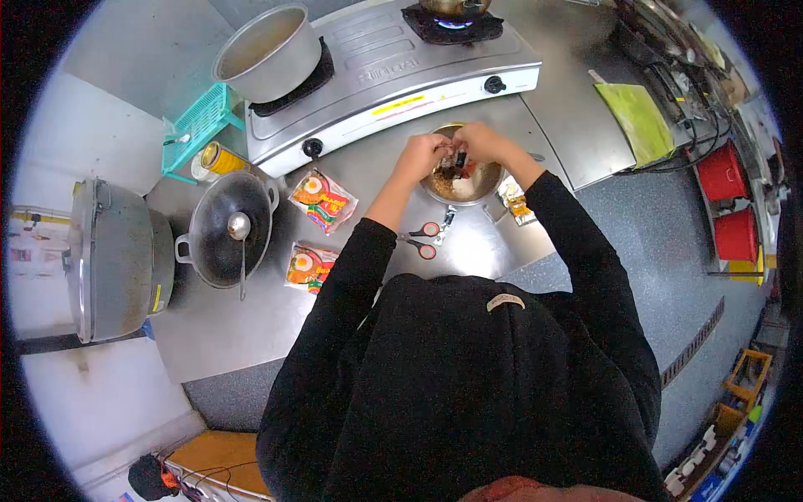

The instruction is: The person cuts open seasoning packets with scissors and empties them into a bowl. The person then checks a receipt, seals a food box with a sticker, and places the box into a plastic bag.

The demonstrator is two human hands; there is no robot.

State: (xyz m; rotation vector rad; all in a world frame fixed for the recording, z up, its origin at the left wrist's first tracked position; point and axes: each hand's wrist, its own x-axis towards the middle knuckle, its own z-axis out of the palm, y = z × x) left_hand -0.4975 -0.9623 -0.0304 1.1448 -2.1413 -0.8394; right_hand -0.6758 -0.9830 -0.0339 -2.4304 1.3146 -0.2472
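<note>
My left hand [425, 156] and my right hand [485, 142] meet over a round metal bowl [474, 199]. Pinched between their fingers is a small dark and silvery seasoning sachet [460, 157]. Inside the bowl lie brown sauce and a whitish powder [462, 189]; my hands hide part of its far side. Scissors with red-and-black handles [427, 250] rest on the steel counter near the bowl, beside a torn sachet piece [449, 217]. A small yellow-and-white packet [519, 205] lies to the bowl's right.
Two instant noodle packets [324, 201] lie left of the scissors. Farther left stands a wok [209, 243] with a ladle [239, 226]. Behind, a gas stove [376, 71] carries a large pot [272, 58] and, over a blue flame, another pot [456, 7]. A green cloth [636, 121] lies right.
</note>
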